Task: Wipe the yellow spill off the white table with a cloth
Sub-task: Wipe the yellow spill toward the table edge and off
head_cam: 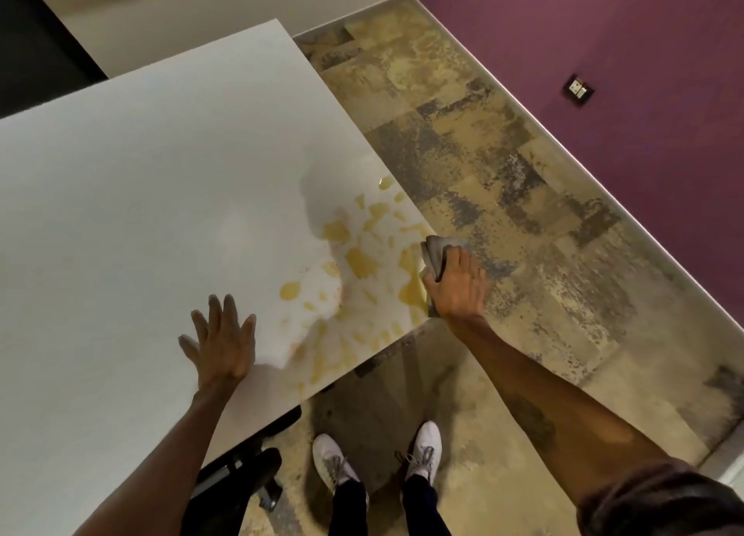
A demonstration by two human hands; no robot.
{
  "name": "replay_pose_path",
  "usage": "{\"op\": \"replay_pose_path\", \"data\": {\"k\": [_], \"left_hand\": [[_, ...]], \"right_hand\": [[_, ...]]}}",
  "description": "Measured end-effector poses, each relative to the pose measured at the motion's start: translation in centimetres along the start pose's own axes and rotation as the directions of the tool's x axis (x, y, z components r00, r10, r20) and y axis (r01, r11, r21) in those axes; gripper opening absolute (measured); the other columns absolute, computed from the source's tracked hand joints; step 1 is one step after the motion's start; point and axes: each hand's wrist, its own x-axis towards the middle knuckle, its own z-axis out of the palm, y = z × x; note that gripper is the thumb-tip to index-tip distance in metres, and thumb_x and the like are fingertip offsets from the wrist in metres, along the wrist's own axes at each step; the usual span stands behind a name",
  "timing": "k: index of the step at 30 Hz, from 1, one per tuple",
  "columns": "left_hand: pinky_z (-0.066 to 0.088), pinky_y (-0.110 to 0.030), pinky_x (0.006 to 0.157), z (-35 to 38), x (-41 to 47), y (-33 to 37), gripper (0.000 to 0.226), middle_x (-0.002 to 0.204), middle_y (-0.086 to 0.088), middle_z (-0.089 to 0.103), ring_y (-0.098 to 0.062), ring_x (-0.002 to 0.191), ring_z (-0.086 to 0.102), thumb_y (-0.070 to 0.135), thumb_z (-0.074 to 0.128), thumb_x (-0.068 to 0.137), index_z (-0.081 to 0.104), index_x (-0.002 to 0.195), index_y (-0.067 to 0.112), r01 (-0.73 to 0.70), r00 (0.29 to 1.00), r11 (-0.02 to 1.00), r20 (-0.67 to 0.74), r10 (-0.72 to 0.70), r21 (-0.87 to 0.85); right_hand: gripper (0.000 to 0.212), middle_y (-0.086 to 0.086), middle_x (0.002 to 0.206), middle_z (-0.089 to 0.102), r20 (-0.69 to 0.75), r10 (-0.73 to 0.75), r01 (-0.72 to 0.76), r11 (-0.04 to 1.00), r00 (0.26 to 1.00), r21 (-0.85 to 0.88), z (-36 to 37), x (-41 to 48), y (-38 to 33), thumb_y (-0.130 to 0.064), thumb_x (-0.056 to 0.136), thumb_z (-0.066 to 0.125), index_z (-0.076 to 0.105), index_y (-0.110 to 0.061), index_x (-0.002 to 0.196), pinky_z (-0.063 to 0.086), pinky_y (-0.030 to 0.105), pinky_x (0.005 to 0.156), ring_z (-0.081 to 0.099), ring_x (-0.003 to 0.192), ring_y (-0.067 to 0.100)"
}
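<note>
The white table (pixel 141 181) fills the left half of the head view. A yellow spill (pixel 362 261) lies in patches and streaks over its near right corner, reaching both edges. My right hand (pixel 457 284) presses a folded grey cloth (pixel 435 255) down at the table's right edge, on the right side of the spill. My left hand (pixel 221 340) lies flat on the table with fingers spread, just left of the spill, holding nothing.
A black chair base (pixel 241 467) sticks out from under the table's near edge. My two white shoes (pixel 378 455) stand on the mottled tan floor (pixel 523 213). A purple wall (pixel 604 52) with a socket runs along the right.
</note>
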Motion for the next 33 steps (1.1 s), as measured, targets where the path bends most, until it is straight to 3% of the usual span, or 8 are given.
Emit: {"op": "replay_pose_path", "data": {"k": [8, 14, 17, 21, 24, 28, 30, 33], "left_hand": [[-0.005, -0.067, 0.119, 0.9, 1.9, 0.6, 0.066, 0.173, -0.001, -0.001, -0.034, 0.159, -0.007, 0.055, 0.02, 0.108, 0.011, 0.165, 0.024, 0.012, 0.999, 0.996, -0.051, -0.017, -0.088], [-0.008, -0.067, 0.119, 2.9, 2.4, 0.7, 0.065, 0.173, 0.004, -0.006, -0.031, 0.159, -0.011, 0.055, 0.02, 0.108, 0.007, 0.166, 0.028, 0.047, 0.99, 0.993, -0.129, -0.061, -0.11], [-0.007, -0.068, 0.119, 3.4, 2.6, 0.7, 0.066, 0.173, 0.002, 0.0, -0.032, 0.159, -0.005, 0.058, 0.017, 0.107, 0.011, 0.165, 0.029, 0.056, 0.983, 0.992, -0.168, -0.075, -0.116], [-0.004, -0.069, 0.118, 3.6, 2.6, 1.0, 0.074, 0.173, -0.001, 0.011, -0.034, 0.159, 0.003, 0.065, 0.009, 0.101, 0.02, 0.164, 0.026, 0.054, 0.975, 0.991, -0.209, -0.079, -0.125], [0.005, -0.073, 0.116, 3.9, 2.7, 1.1, 0.071, 0.17, -0.005, 0.024, -0.036, 0.158, 0.014, 0.061, 0.016, 0.103, 0.032, 0.16, 0.021, 0.05, 0.962, 0.993, -0.261, -0.077, -0.109], [0.011, -0.071, 0.116, 4.7, 3.1, 0.8, 0.063, 0.169, -0.004, 0.026, -0.034, 0.157, 0.019, 0.056, 0.025, 0.108, 0.034, 0.16, 0.022, 0.07, 0.946, 0.996, -0.313, -0.085, -0.061], [0.013, -0.07, 0.117, 5.0, 3.2, 0.6, 0.061, 0.169, -0.003, 0.025, -0.033, 0.157, 0.019, 0.054, 0.029, 0.109, 0.033, 0.16, 0.022, 0.078, 0.936, 0.996, -0.342, -0.086, -0.038], [0.01, -0.069, 0.117, 5.2, 3.3, 0.4, 0.061, 0.17, -0.002, 0.02, -0.032, 0.158, 0.015, 0.054, 0.028, 0.109, 0.03, 0.161, 0.022, 0.07, 0.93, 0.998, -0.361, -0.068, -0.009]], "right_hand": [[0.036, 0.014, 0.099, 0.063, -0.079, -0.071, 0.068, 0.997, 0.994, -0.036, 1.4, 0.2, 0.9, -0.033, 0.081, 0.061, 0.058, -0.007, 0.105, 0.045, 0.042, 0.079, 0.059, 0.092, 0.033], [0.063, 0.017, 0.149, 0.044, -0.104, -0.132, 0.148, 0.975, 0.986, 0.164, 2.8, -0.1, 1.4, -0.023, 0.087, 0.064, 0.044, -0.001, 0.142, 0.022, 0.045, 0.12, 0.036, 0.142, 0.029], [0.061, 0.016, 0.153, 0.038, -0.096, -0.104, 0.127, 0.953, 0.99, 0.274, 2.4, -0.3, 1.1, -0.021, 0.088, 0.065, 0.043, -0.001, 0.142, 0.029, 0.035, 0.116, 0.037, 0.141, 0.027], [0.041, 0.013, 0.148, 0.041, -0.121, -0.084, 0.113, 0.96, 0.989, 0.256, 1.6, 0.1, 0.9, -0.029, 0.088, 0.066, 0.051, -0.003, 0.117, 0.052, 0.029, 0.087, 0.054, 0.123, 0.029], [0.055, 0.013, 0.151, 0.04, -0.061, -0.056, 0.069, 0.971, 0.997, 0.228, 2.1, 0.5, 1.0, -0.036, 0.091, 0.062, 0.046, -0.005, 0.133, 0.054, 0.037, 0.087, 0.055, 0.124, 0.031], [0.07, 0.019, 0.156, 0.03, -0.017, -0.108, 0.109, 0.971, 0.994, 0.211, 3.6, 0.4, 1.4, -0.041, 0.095, 0.041, 0.025, -0.003, 0.152, 0.02, 0.042, 0.121, 0.028, 0.145, 0.032], [0.07, 0.019, 0.158, 0.027, -0.035, -0.127, 0.132, 0.967, 0.991, 0.218, 4.3, 0.4, 1.4, -0.042, 0.096, 0.037, 0.023, -0.002, 0.152, 0.004, 0.04, 0.124, 0.018, 0.149, 0.029], [0.072, 0.017, 0.158, 0.027, -0.077, -0.099, 0.115, 0.963, 0.992, 0.243, 4.9, 0.5, 1.3, -0.038, 0.096, 0.049, 0.024, 0.001, 0.151, 0.003, 0.038, 0.124, 0.013, 0.149, 0.023]]}}
